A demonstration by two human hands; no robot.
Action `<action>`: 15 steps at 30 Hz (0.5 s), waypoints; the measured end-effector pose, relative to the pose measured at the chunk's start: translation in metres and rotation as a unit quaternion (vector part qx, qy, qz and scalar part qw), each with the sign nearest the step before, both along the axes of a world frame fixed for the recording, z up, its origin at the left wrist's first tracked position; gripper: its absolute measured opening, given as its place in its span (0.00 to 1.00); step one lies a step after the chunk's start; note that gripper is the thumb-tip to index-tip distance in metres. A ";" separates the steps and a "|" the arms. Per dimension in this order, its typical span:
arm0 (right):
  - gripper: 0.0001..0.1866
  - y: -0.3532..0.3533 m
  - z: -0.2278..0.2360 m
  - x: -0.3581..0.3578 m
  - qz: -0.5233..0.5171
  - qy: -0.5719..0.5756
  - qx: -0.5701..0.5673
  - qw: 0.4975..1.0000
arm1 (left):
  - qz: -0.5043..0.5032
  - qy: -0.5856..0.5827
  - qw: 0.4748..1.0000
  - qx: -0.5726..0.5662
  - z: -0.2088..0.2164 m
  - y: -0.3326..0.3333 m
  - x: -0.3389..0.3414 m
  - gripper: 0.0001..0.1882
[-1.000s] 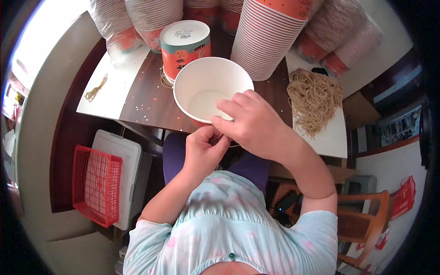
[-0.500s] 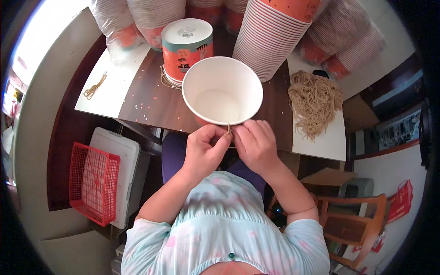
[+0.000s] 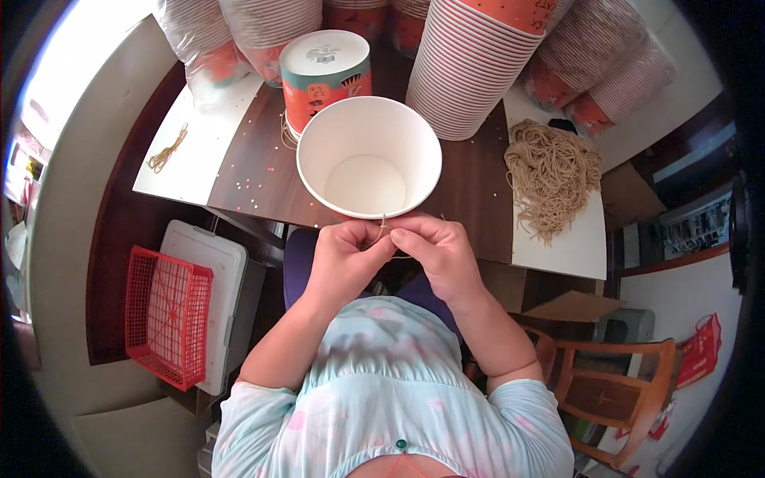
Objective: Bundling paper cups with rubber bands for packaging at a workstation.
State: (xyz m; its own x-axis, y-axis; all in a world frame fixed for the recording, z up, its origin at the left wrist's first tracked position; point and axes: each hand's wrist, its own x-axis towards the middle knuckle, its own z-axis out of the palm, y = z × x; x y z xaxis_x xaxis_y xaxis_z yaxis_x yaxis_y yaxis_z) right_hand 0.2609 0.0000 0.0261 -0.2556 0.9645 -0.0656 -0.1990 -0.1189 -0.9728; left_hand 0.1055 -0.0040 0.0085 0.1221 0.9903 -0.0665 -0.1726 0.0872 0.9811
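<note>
Head view: left hand [image 3: 343, 251] and right hand [image 3: 441, 253], fingers [image 3: 413, 243] pinched closed on thin cord [image 3: 383, 225] at near rim [image 3: 352, 213] of paper bucket [image 3: 369, 131], by surface [image 3: 263, 179] edge. Best: cord taut, rim undented.

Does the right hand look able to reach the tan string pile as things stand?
Likely yes: nothing seems to stand between the right hand and the tan string pile, lying uncovered.

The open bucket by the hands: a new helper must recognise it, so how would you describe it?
Find the brown table. At its near edge, just beyond the left hand and right hand, is a round bucket. Unlike the upside-down bucket and tall bucket stack behind it, it shows its open white inside.
</note>
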 end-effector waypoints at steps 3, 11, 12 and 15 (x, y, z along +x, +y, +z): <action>0.10 0.002 -0.012 -0.003 -0.019 0.092 -0.042 0.995 | -0.006 0.023 1.000 0.008 0.005 -0.001 0.000 0.09; 0.10 0.000 -0.023 -0.015 0.007 0.314 -0.169 0.934 | 0.043 -0.084 0.995 0.023 0.008 -0.003 0.007 0.08; 0.10 0.000 -0.025 -0.015 0.010 0.328 -0.176 0.928 | 0.055 -0.062 0.996 0.027 0.008 -0.004 0.007 0.08; 0.10 0.000 -0.032 -0.016 0.008 0.343 -0.181 0.922 | 0.060 -0.061 0.996 0.016 0.006 -0.006 0.010 0.07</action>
